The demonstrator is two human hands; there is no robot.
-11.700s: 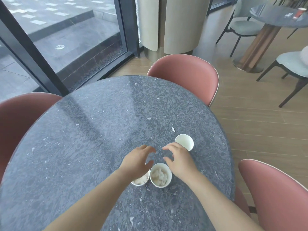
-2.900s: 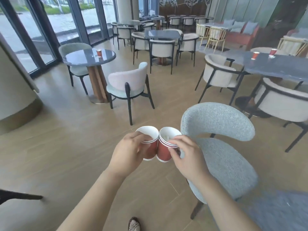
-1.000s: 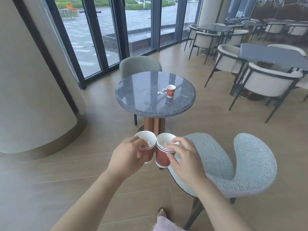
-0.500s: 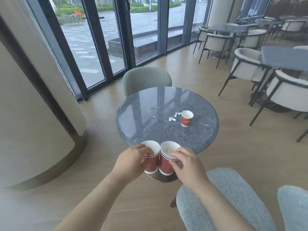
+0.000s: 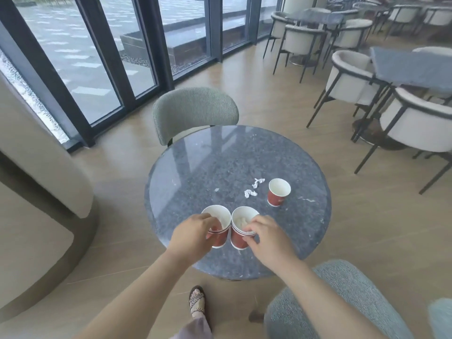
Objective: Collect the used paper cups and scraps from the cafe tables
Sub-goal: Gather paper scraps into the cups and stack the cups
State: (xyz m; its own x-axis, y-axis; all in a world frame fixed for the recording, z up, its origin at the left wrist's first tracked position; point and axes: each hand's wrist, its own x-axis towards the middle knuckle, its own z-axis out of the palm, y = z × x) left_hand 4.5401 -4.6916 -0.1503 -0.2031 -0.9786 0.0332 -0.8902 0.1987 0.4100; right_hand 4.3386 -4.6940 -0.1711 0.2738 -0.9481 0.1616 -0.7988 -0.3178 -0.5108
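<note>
Cups (image 5: 237,239) are gripped in the left hand (image 5: 193,237) and right hand (image 5: 269,241). Another cup (image 5: 278,195) and scraps (image 5: 250,192) await on the surface (image 5: 195,167).

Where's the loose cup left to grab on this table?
In the head view, the loose cup stands upright on the right part of the round table, just right of the paper scraps and beyond the right hand.

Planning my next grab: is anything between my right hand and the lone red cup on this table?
Nothing visible. Only bare table lies between the right hand and the lone cup; the paper scraps lie to the cup's left. That hand grips stacked cups, though.
</note>
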